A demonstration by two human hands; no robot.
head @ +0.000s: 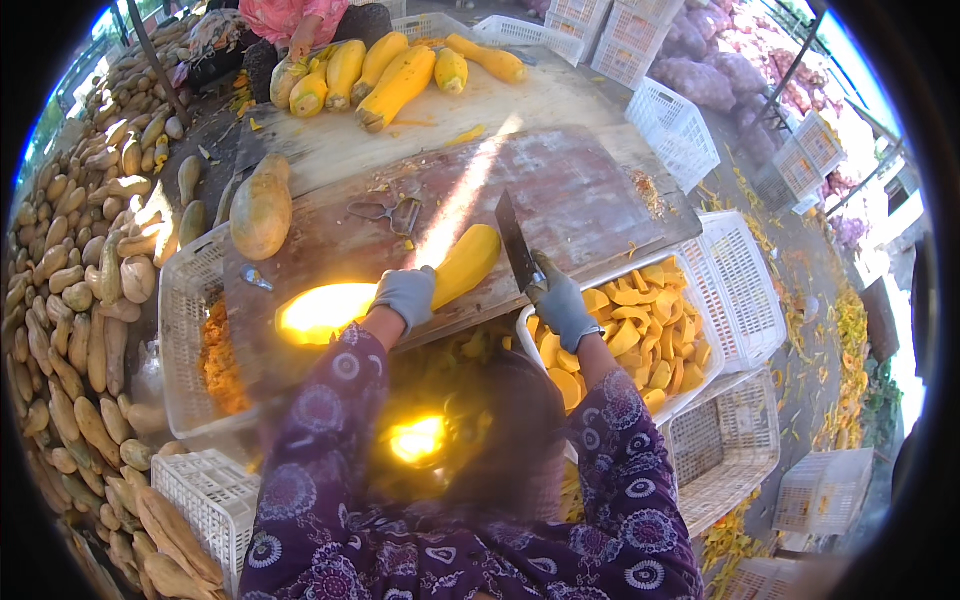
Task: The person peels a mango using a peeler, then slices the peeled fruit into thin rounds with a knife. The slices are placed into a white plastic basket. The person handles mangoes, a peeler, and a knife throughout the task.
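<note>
On the worn wooden board [555, 202], a peeled yellow squash [469, 266] lies at a slant near the front edge. My left hand [409, 296], in a grey glove, grips it around the middle; its lower left part is bright with sunlight. In my gloved right hand [562, 300] is the handle of a cleaver [514, 238], its broad blade pointing away from me, just right of the squash's end. Below this hand stands a white crate [716, 330] of cut squash pieces [637, 322]. A Y-shaped peeler [401, 216] lies farther back on the board.
Several peeled squashes [397, 82] lie at the table's far side, beside a co-worker's hand [304, 41]. An unpeeled squash [262, 206] rests at the board's left corner, above a crate [180, 352] with orange scraps. Stacked crates [739, 289] stand at right; a squash heap [82, 277] lies left.
</note>
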